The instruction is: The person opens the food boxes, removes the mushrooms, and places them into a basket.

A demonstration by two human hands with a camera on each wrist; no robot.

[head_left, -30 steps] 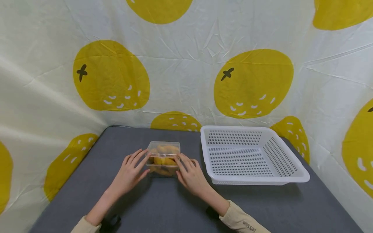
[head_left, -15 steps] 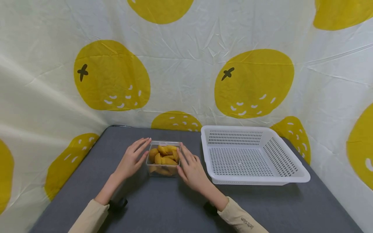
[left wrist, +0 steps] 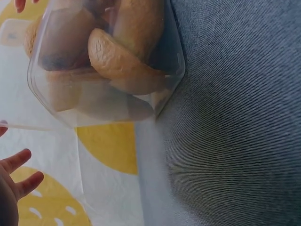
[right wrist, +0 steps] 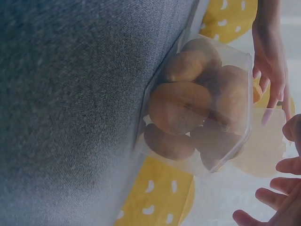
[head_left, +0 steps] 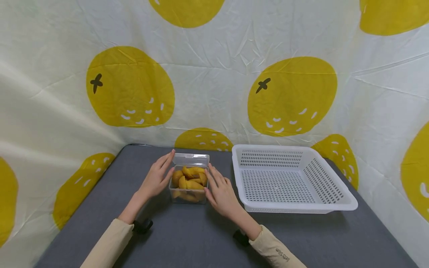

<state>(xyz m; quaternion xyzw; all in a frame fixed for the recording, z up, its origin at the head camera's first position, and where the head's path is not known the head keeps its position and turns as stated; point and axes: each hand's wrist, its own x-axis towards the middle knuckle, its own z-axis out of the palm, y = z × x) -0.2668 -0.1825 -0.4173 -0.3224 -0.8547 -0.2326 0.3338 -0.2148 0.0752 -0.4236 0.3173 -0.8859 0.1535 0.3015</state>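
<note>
— Head view first: what are the hands doing?
— The left hand (head_left: 156, 178) and right hand (head_left: 222, 192) are flanking a clear box (head_left: 188, 188) of golden pastries (head_left: 189, 181), fingers straight, apparently touching its sides.
— And the lid (head_left: 191, 159)?
— Standing up behind the fingertips. A white basket (head_left: 291, 178) is sitting beyond the right hand.
</note>
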